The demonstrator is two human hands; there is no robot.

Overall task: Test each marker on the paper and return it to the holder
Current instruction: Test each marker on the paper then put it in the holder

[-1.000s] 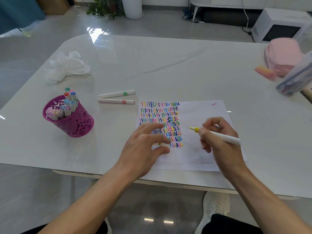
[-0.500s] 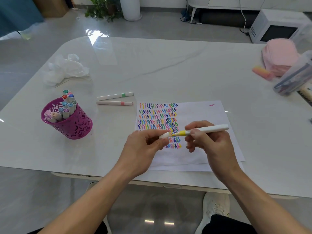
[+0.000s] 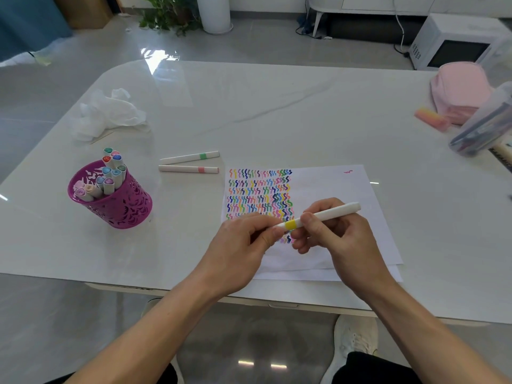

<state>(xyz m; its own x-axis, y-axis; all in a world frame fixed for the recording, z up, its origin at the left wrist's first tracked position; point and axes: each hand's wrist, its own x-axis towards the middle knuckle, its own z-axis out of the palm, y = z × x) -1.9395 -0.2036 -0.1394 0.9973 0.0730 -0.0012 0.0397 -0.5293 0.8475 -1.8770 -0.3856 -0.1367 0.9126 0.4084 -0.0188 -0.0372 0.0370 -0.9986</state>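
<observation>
One yellow marker [image 3: 318, 216] over the paper [image 3: 332, 189], both hands clamped on it: right hand [image 3: 336, 236] on the barrel, left hand [image 3: 243, 245] pinching the cap end. Cap now fully on; half a second ago it was just meeting the tip. Two markers [image 3: 189, 163] lie loose on the table [image 3: 277, 106], about ten in the holder [image 3: 116, 199]. Tissue [image 3: 108, 115] far left, pink pouch [image 3: 460, 92] far right.

Crumpled white plastic [image 3: 106, 115] on bench [image 3: 249, 106] far left; pink pouch [image 3: 458, 91], clear pencil case [image 3: 482, 126] far right; microwave [image 3: 454, 42] on floor.
</observation>
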